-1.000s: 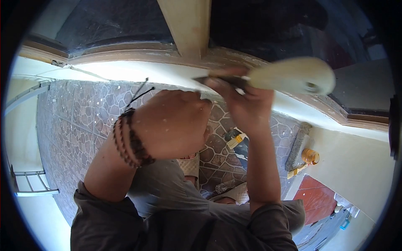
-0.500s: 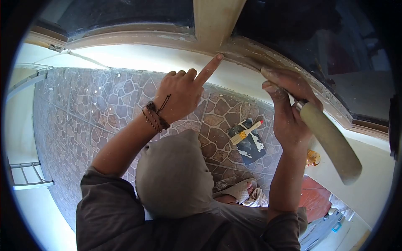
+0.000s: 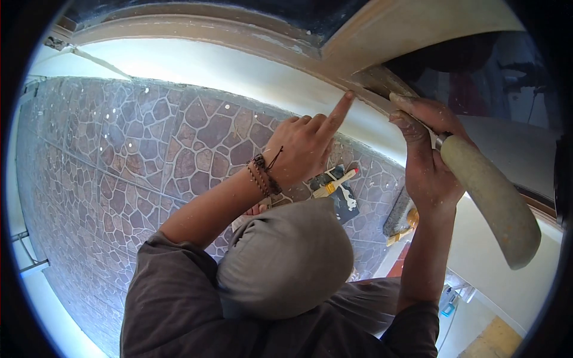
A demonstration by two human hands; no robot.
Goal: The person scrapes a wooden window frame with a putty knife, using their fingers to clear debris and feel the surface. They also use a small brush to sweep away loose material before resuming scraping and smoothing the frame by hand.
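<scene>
My right hand [image 3: 434,173] is closed on a wooden-handled tool [image 3: 492,197]. Its thick, curved handle with a metal collar points down and to the right; the working end is mostly hidden by my fingers, close to the brown window frame [image 3: 286,46]. My left hand [image 3: 304,143] holds nothing. Its index finger stretches to the frame's lower edge, left of the right fingertips, while its other fingers curl. A cord bracelet [image 3: 262,174] circles the left wrist.
Dark glass [image 3: 501,71] fills the frame above a white wall [image 3: 209,67]. On the stone-patterned floor [image 3: 143,155], a paintbrush [image 3: 335,182] lies over a dark, white-smeared sheet [image 3: 348,204]. My grey-clad knee [image 3: 292,256] rises between my arms.
Both hands have shifted right in view, the left hand farther and slightly down. The viewpoint has turned, and the wooden-handled tool stays in my right hand.
</scene>
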